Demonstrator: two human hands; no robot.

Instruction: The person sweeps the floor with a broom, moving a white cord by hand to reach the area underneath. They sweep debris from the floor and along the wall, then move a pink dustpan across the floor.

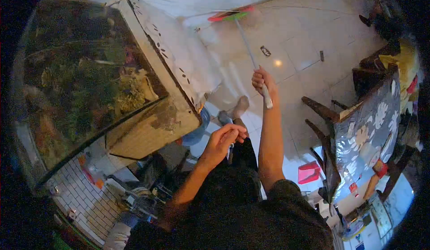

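Observation:
My right hand (261, 80) is closed around the pale handle of a broom (247, 41) whose pink and green head rests on the tiled floor by the wall. My left hand (225, 138) is held lower, near my waist, with its fingers curled on a small grey object (226, 121) that is partly hidden. My bare foot (241, 107) shows on the floor between the two hands.
A large glass aquarium (85, 79) with plants stands on a cabinet to my left, draped with a white patterned cloth (181, 52). A table with a flowered cover (371, 133) and dark wooden chairs (320, 111) stand on the right. A red object (309, 172) lies on the floor.

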